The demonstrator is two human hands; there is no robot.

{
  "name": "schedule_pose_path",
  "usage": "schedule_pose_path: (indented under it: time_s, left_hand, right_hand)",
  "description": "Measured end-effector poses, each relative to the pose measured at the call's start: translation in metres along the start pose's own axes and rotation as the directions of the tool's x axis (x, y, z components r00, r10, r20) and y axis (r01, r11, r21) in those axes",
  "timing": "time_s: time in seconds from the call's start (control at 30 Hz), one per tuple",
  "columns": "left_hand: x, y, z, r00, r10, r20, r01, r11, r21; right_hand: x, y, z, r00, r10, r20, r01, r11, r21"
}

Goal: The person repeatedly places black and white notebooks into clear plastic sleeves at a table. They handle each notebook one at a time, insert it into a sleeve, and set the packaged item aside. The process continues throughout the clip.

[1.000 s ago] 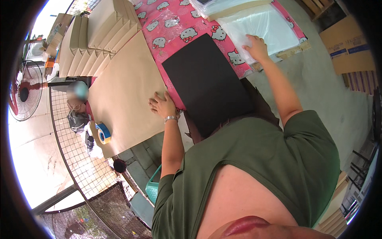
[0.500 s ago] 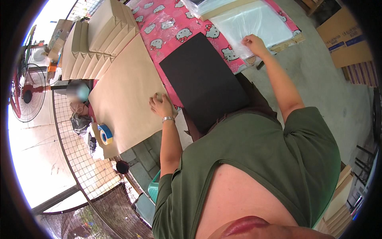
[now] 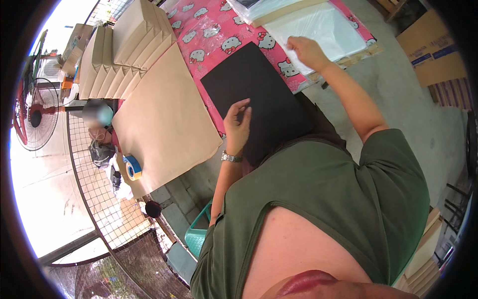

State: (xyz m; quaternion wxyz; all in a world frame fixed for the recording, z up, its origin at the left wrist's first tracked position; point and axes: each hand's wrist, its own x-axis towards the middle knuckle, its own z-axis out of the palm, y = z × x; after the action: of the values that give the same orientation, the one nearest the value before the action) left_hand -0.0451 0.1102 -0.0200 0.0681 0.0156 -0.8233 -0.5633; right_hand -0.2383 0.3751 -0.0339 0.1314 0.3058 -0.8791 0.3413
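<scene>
My left hand (image 3: pixel 238 124), a watch on its wrist, hovers over the left side of a black sheet of board (image 3: pixel 264 94). Its thumb and fingers are apart with nothing between them. The board rests partly on the pink-covered table and reaches to my lap. My right hand (image 3: pixel 306 52) is closed in a pinch above the left edge of a stack of clear plastic sleeves (image 3: pixel 331 32). Whatever the pinch holds, if anything, is too thin to make out.
Large brown paper sheets (image 3: pixel 164 124) lie to the left, with a roll of tape (image 3: pixel 132 168) on their near corner. Behind them rise stacks of brown wrapped packages (image 3: pixel 134 40). A fan (image 3: pixel 37 117) stands far left; cardboard boxes (image 3: pixel 430 47) are at right. A person sits beyond the sheets.
My left hand has left the brown paper and moved right, over the black board. My right hand has shifted left and slightly up, across the plastic sleeves.
</scene>
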Motion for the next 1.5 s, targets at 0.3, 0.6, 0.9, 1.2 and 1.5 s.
schedule_pose_path:
  time_s: [0.3,0.6,0.9,1.2,1.5]
  left_hand:
    - [-0.002,0.031,0.026,0.987,-0.055,0.154,0.119,0.886,-0.447]
    - [-0.017,0.051,0.0,0.99,-0.102,-0.1,0.024,0.808,-0.589]
    - [-0.019,0.05,-0.007,0.97,-0.242,0.025,0.218,0.819,-0.531]
    - [-0.018,0.047,-0.053,0.914,-0.399,0.073,0.211,0.313,-0.926]
    - [-0.054,0.006,-0.089,0.924,-0.205,0.322,0.357,0.763,-0.539]
  right_hand:
    - [-0.041,-0.15,0.006,0.983,0.022,0.184,-0.118,0.838,0.532]
    - [-0.021,-0.164,-0.023,0.882,-0.047,0.468,-0.285,0.738,0.611]
    - [-0.014,-0.16,0.016,0.913,0.09,0.398,-0.401,0.376,0.835]
    - [-0.02,-0.146,-0.016,0.386,-0.691,0.612,-0.57,0.343,0.747]
    - [0.001,-0.12,-0.03,0.761,-0.045,0.648,-0.649,-0.091,0.756]
